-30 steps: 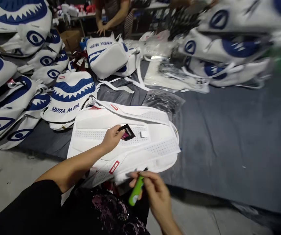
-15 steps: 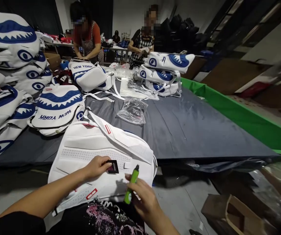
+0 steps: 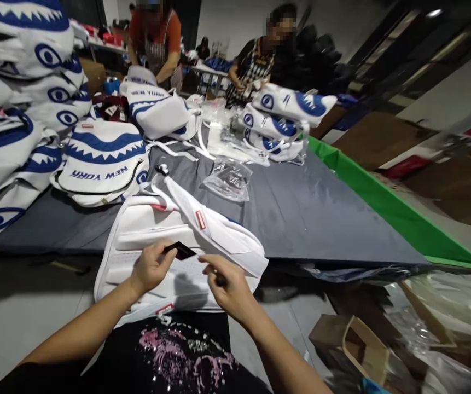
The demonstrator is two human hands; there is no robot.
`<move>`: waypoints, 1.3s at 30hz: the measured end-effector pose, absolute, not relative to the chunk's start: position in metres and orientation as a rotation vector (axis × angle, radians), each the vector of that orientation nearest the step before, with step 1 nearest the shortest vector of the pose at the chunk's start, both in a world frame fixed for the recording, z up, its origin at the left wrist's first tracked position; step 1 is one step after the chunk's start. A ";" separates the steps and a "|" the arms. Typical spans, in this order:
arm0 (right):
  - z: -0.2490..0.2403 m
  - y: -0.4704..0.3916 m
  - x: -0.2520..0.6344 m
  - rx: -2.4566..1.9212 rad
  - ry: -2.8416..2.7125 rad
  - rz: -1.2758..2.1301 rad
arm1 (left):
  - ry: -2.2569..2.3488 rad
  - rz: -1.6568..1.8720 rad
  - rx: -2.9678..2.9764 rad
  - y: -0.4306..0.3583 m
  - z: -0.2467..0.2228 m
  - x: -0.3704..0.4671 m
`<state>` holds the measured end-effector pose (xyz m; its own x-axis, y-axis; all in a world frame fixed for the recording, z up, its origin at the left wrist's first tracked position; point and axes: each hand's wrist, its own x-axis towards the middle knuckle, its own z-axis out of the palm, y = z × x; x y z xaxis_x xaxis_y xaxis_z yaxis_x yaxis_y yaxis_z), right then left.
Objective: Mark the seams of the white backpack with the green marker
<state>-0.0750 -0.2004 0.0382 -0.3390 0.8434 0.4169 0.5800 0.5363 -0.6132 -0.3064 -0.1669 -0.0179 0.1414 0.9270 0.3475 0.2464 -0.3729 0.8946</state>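
A white backpack (image 3: 137, 273) lies with its strap side up, at the table's front edge against my lap. My left hand (image 3: 153, 268) pinches a small black card-like tag (image 3: 181, 250) by one end, tilted above the backpack's back panel. My right hand (image 3: 231, 287) is closed beside it, its fingertips close to the tag's pale right corner; whether they touch is unclear. Between its curled fingers shows the black tip (image 3: 220, 280) of the green tube, whose body is hidden. One padded strap (image 3: 200, 216) with a red-framed label runs across the backpack.
White-and-blue backpacks (image 3: 58, 96) are piled at the left; another (image 3: 104, 158) lies nearby. Several more (image 3: 284, 123) are stacked at the back. A clear plastic bag (image 3: 229, 180) rests on the dark tabletop (image 3: 309, 213). Two people stand beyond. A cardboard box (image 3: 362, 350) is on the floor right.
My left hand has lifted the black tag off the backpack and tilted it. My right hand has moved up towards it, with the green tube now mostly hidden. The view has shifted.
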 end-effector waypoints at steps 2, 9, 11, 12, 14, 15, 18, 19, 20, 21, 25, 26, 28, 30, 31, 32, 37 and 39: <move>0.031 -0.179 -0.080 -1.208 -2.234 0.399 | 1.227 1.341 1.854 -0.169 -0.012 -0.321; 0.052 -0.111 -0.075 -1.496 -2.210 -0.048 | 1.676 1.030 2.762 -0.142 0.031 -0.333; 0.057 -0.110 -0.080 -1.376 -2.258 -0.032 | 1.657 0.843 2.792 -0.130 0.040 -0.335; 0.058 -0.111 -0.085 -1.286 -2.296 0.007 | 1.605 0.796 2.821 -0.126 0.043 -0.337; 0.056 -0.111 -0.097 -1.116 -2.407 0.123 | 1.437 0.828 2.900 -0.123 0.043 -0.344; 0.054 -0.109 -0.102 -1.072 -2.474 0.184 | 1.335 0.894 2.930 -0.124 0.042 -0.347; 0.051 -0.099 -0.112 -1.131 -2.622 0.305 | 1.091 1.074 2.945 -0.134 0.037 -0.354; 0.050 -0.095 -0.114 -1.170 -2.641 0.320 | 1.037 1.108 2.911 -0.138 0.037 -0.355; 0.050 -0.092 -0.114 -1.199 -2.651 0.327 | 0.991 1.160 2.841 -0.141 0.037 -0.355; 0.050 -0.089 -0.114 -1.212 -2.655 0.325 | 0.956 1.244 2.740 -0.143 0.039 -0.354; 0.047 -0.090 -0.113 -1.126 -2.649 0.255 | 1.166 1.648 2.294 -0.134 0.063 -0.359; 0.046 -0.093 -0.112 -1.091 -2.639 0.232 | 1.311 1.683 2.220 -0.125 0.071 -0.364; 0.043 -0.101 -0.110 -1.037 -2.610 0.192 | 1.604 1.661 2.002 -0.098 0.083 -0.379; 0.041 -0.109 -0.108 -0.989 -2.578 0.182 | 1.795 1.509 1.659 -0.063 0.085 -0.395; 0.040 -0.112 -0.106 -0.963 -2.561 0.179 | 1.832 1.400 1.503 -0.044 0.081 -0.402; 0.039 -0.116 -0.104 -0.938 -2.547 0.171 | 1.846 1.275 1.391 -0.025 0.073 -0.406; 0.034 -0.127 -0.099 -0.916 -2.515 0.106 | 1.791 0.895 1.324 0.045 0.008 -0.391; 0.033 -0.125 -0.099 -0.935 -2.490 0.112 | 1.741 0.810 1.331 0.061 -0.011 -0.378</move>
<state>-0.0990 -0.1248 0.0329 -0.6543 0.6396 0.4035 0.6008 0.7637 -0.2362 -0.3785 0.0608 -0.0113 -0.1437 0.9685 -0.2032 0.4688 0.2475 0.8479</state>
